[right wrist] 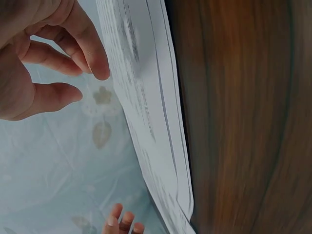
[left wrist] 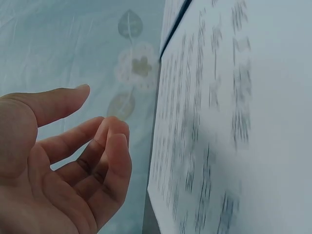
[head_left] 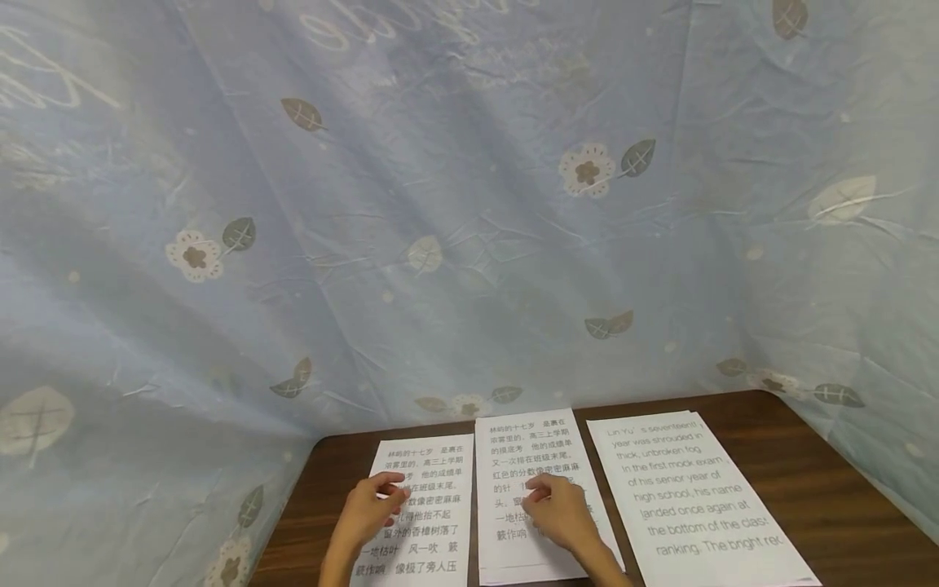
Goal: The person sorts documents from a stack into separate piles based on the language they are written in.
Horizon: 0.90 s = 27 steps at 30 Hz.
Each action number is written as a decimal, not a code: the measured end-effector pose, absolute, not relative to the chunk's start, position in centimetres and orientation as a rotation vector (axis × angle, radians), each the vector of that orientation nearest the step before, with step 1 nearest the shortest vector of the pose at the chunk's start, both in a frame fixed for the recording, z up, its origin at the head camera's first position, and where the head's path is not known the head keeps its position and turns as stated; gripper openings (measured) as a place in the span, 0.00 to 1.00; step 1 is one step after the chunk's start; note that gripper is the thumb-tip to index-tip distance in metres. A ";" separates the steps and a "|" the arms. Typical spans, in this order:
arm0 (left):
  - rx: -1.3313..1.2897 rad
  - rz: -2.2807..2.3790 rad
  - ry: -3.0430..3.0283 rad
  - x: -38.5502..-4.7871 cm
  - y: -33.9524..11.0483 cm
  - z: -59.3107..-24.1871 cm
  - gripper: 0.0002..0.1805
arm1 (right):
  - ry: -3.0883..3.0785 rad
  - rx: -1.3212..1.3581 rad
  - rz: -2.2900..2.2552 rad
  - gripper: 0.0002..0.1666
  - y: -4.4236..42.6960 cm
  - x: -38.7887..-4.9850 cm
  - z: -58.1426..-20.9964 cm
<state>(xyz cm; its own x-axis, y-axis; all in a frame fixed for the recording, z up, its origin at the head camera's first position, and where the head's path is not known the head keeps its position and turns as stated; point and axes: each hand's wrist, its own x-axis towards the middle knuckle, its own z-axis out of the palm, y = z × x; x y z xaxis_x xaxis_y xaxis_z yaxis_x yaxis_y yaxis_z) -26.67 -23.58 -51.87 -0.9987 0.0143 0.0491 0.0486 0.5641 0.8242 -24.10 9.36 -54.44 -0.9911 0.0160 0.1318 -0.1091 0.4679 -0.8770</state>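
My left hand point(head_left: 368, 509) hovers over a left-hand stretch of printed paper point(head_left: 433, 534) with Chinese characters. In the left wrist view the thumb point(left wrist: 63, 103) stands apart from the loosely bent fingers, and nothing is between them. Over the middle paper stack point(head_left: 517, 469), also in Chinese print, is my right hand point(head_left: 563, 514). Its thumb and fingers leave a gap in the right wrist view, holding nothing. Several layered sheet edges point(right wrist: 168, 107) show on a stack there. Part of the print lies hidden beneath each hand.
To the right lies a paper stack point(head_left: 697, 505) printed in English. All the papers rest on a dark brown wooden table point(head_left: 778, 440). A pale blue cloth point(head_left: 469, 269) with leaves and flowers hangs behind the table and along its sides.
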 end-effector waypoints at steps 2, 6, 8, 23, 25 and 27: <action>-0.101 -1.456 -2.741 -26.8 -22.7 -51.9 0.22 | -2.590 0.035 1.538 0.18 10.3 -24.1 -54.4; -0.179 -1.475 -2.730 -27.3 -20.9 -52.1 0.24 | -2.593 -0.025 1.482 0.18 12.0 -24.1 -54.4; -0.198 -1.483 -2.727 -27.5 -19.9 -52.2 0.24 | -2.589 -0.035 1.462 0.18 12.8 -24.2 -54.3; -0.178 -1.637 -2.697 -27.9 -14.2 -52.6 0.25 | -2.658 -0.129 1.352 0.22 18.3 -24.5 -54.0; -0.158 -1.645 -2.691 -28.0 -13.6 -52.8 0.26 | -2.665 -0.134 1.340 0.22 18.8 -24.5 -54.1; -0.135 -1.659 -2.688 -28.0 -13.0 -53.0 0.26 | -2.672 -0.134 1.325 0.22 19.1 -24.6 -54.2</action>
